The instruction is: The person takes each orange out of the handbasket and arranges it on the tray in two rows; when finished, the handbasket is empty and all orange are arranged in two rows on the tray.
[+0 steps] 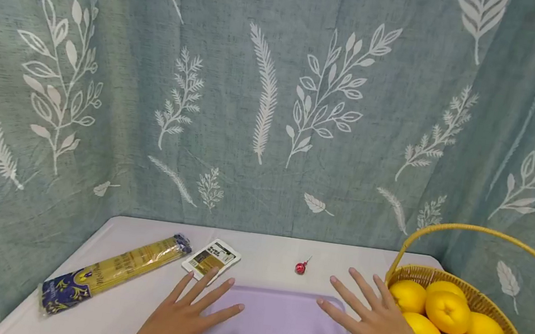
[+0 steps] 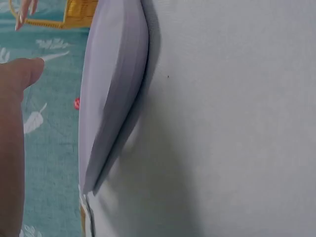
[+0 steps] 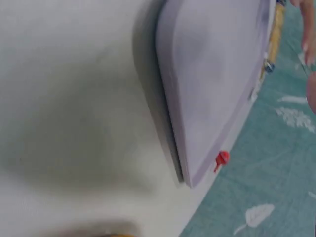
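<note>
Probably light and stiff, the lavender tray [image 1: 278, 332] at the frame's bottom centre seems best held by its sides, while left hand [image 1: 182, 318] and right hand [image 1: 377, 327] spread empty fingers.

My head view is bright; my wrist views, dimmer (and blurry), show soft shadows beside the lavender tray [image 3: 215, 79].

left hand [image 2: 16, 76] | lilac tray [image 2: 103, 54] (red candy [image 2: 77, 103] beyond) | yellow basket [image 2: 80, 13]
</note>
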The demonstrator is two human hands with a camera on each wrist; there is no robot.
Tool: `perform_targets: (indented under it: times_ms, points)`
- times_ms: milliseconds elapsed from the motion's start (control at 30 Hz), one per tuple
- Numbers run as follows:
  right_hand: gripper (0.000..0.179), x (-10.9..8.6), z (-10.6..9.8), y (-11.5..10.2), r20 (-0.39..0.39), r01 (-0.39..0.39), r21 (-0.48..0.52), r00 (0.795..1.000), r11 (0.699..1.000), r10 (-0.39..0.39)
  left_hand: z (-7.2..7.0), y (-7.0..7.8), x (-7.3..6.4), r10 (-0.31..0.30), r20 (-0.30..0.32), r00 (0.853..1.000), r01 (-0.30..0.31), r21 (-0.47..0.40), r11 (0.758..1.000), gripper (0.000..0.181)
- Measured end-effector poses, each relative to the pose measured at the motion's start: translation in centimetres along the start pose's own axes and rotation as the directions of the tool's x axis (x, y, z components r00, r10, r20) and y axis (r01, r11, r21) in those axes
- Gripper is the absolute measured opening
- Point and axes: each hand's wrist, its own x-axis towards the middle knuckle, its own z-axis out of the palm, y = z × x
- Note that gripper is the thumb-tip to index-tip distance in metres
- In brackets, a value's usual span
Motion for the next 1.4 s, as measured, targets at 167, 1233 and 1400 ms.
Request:
perform_targets:
  times_ms: [167,1233,1400]
  points:
    - [0.076,-0.6,-0.2,1.1,-0.061,-0.106,-0.005,0.993,0.994,0.105,0.2,-0.3,-0.7,-0.151,0.105,0.983,0.165,-0.147,0.975,0.065]
    - [0.097,-7.8,-3.0,13.6,0.681,-0.88,0.268,0.461,0.392,0.569,3.3,-1.8,-2.6,-0.254,0.509,0.823,0.568,-0.746,0.348,0.066]
    - [0.099,-8.0,-3.4,13.9,0.688,-0.875,0.252,0.463,0.414,0.559,3.3,-1.9,-2.5,-0.259,0.534,0.805,0.593,-0.733,0.333,0.066]
